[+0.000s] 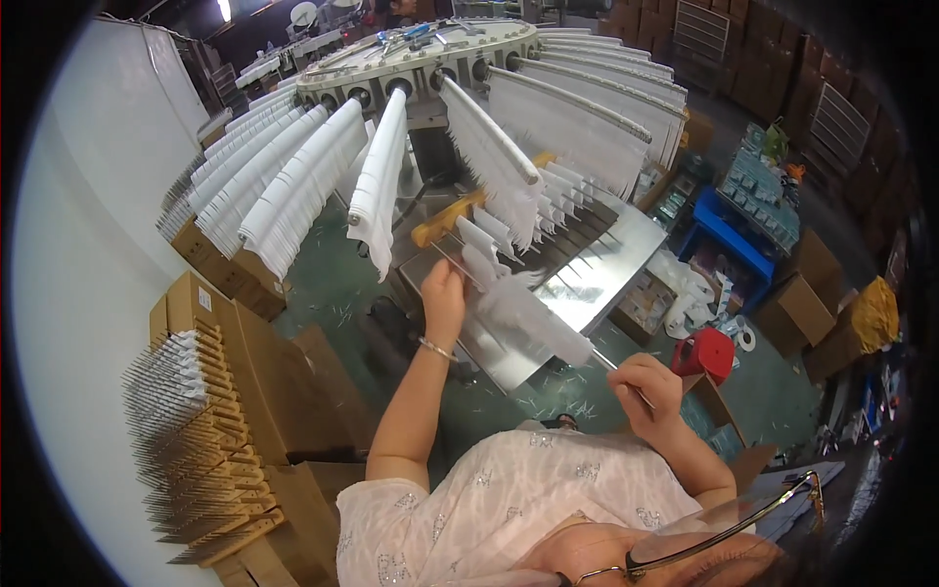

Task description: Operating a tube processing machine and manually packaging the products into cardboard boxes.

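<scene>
My right hand (648, 391) is closed round the end of a thin metal rod (603, 359). White, thin, soft sheeting (533, 311) is bunched along that rod. My left hand (444, 296) is closed beside the sheeting's far end, near a yellow bar (447, 217); what its fingers pinch is hidden. Beyond my hands, a row of thin metal pins (564, 284) stretches over a shiny metal table (608, 267), with pieces of white sheeting on several of them. Above stands a round machine (421, 61) whose radial rods carry hanging white sheets (380, 176).
Tools (416, 34) lie on the round machine's top. To my left, a cardboard box (279, 372) stands beside stacked wooden bars with metal pins (196, 450). On the right are a red container (704, 354), a blue stand (726, 245) and an open carton (804, 289).
</scene>
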Motion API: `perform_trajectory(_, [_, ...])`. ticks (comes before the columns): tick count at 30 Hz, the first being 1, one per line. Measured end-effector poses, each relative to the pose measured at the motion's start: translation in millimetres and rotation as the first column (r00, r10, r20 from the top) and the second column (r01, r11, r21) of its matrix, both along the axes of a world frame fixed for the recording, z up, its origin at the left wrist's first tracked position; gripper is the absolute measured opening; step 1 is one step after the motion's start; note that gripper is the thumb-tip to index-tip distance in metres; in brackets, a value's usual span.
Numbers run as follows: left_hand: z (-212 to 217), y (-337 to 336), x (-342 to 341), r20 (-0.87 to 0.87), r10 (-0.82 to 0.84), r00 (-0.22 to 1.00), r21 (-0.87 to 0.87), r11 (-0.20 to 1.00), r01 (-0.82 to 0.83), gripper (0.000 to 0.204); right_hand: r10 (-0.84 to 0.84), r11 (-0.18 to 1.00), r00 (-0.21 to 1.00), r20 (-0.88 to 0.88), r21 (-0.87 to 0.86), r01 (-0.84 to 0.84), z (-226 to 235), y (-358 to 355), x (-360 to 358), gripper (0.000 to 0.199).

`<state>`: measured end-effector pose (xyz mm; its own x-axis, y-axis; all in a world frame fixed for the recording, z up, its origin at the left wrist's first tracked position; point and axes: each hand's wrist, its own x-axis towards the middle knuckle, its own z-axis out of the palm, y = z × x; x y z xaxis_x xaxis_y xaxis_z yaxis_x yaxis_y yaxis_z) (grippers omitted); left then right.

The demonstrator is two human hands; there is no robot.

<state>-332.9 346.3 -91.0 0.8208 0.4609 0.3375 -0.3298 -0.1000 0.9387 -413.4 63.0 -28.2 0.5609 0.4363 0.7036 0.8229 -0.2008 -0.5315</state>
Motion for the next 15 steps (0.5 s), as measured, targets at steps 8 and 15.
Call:
perform_trajectory(8, [11.5, -33.2, -50.2, 0.021, -0.145, 0.989, 0.279, 0.951, 0.134, 0.021, 0.162, 0.817, 0.914, -0.371, 0.570, 0.087, -49.8, -45.1, -24.2, 0.009])
perform_trajectory(15, [48.6, -58.2, -62.9, 0.018, -0.317, 0.948, 0.481, 0.834, 0.270, 0.031, 0.288, 0.575, 0.808, -0.514, 0.767, 0.283, -81.9, -98.3, -22.1, 0.033])
